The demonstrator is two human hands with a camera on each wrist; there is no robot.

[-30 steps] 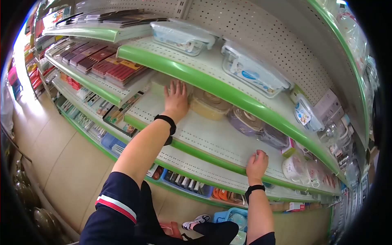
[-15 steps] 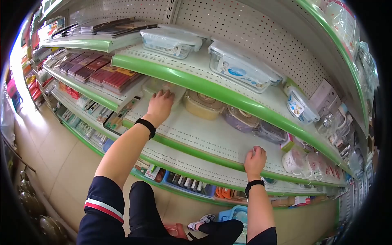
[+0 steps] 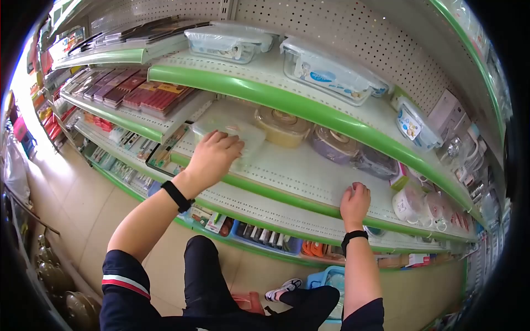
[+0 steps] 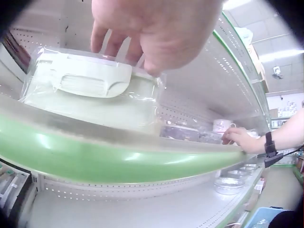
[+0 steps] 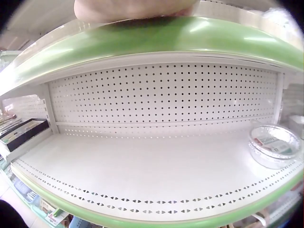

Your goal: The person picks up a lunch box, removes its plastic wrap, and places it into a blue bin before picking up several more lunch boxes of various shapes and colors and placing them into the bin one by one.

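A pale green food container (image 3: 251,136) in clear plastic wrap sits at the left end of the middle shelf (image 3: 298,174). My left hand (image 3: 214,158) rests on its lid from the front, fingers extended across the top. In the left wrist view, the container's clip (image 4: 92,78) faces the shelf's front edge and the fingers (image 4: 114,43) reach down over the lid. Farther right, my right hand (image 3: 355,207) rests on the front edge of the same shelf, fingers loosely bent, holding nothing.
A yellow container (image 3: 282,129) and a purple one (image 3: 334,146) stand deeper on this shelf. Cups (image 3: 408,204) are at its right end. The green-edged upper shelf (image 3: 248,91) overhangs and carries glass boxes (image 3: 326,71). A blue basket (image 3: 334,276) is on the floor.
My left hand has drawn back toward the shelf's front, and the pale green container has come forward with it. The right hand stays on the shelf edge; the head view has shifted slightly.
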